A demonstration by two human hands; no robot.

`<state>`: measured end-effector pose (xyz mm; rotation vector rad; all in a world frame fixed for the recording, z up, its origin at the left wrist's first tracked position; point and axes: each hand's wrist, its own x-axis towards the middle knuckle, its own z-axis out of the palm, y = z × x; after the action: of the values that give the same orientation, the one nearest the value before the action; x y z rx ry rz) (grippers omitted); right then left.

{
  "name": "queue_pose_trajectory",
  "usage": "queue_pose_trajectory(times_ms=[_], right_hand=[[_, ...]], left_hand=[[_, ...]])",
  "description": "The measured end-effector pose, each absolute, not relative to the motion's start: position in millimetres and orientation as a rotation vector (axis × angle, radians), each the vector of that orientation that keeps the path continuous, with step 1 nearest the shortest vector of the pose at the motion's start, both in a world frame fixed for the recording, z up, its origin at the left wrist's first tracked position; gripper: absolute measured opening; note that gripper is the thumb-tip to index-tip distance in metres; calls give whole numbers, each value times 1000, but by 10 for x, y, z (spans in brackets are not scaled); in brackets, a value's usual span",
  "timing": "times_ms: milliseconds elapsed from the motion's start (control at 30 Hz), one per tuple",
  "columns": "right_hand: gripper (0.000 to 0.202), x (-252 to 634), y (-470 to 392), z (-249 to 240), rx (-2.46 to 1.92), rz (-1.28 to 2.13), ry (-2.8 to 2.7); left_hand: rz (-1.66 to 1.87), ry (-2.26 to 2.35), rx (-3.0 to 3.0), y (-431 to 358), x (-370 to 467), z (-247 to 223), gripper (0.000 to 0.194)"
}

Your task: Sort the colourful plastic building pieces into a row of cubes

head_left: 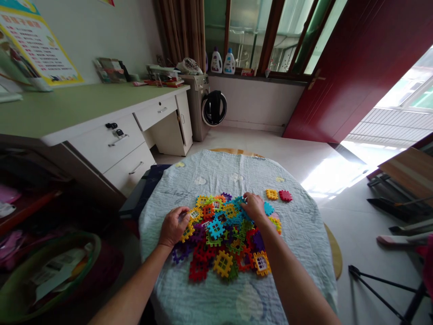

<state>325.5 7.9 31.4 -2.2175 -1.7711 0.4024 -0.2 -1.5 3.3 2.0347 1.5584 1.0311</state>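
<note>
Pile [215, 229] holds most blocks; yellow block [271, 194] and red block [286, 196] lie right of it. Left hand [173, 227] and right hand [254, 208] bend fingers at its edges, pinching unclear.

At ten o'clock we see a white desk [101, 101] with a green top, set against a pale wall [128, 31] where a bright poster [37, 49] hangs. Towards eleven we have a brown curtain [184, 31], and just short of twelve a washing machine [198, 108] stands open. Dark-framed windows [250, 31] face us between twelve and one. At two we find a red door [355, 67], open; sunlight [338, 176] glares on the pale floor [270, 145] near three.
</note>
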Motion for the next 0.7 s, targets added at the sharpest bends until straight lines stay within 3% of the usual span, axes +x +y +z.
queue_pose_trajectory(times_ms=[333, 700], right_hand=[[25, 3463, 164, 257, -2001, 563, -1640], [9, 3419, 64, 342, -1906, 425, -1870]], left_hand=[[1022, 1557, 2045, -14, -1, 47, 29], [1033, 1557, 2048, -17, -1, 48, 28]])
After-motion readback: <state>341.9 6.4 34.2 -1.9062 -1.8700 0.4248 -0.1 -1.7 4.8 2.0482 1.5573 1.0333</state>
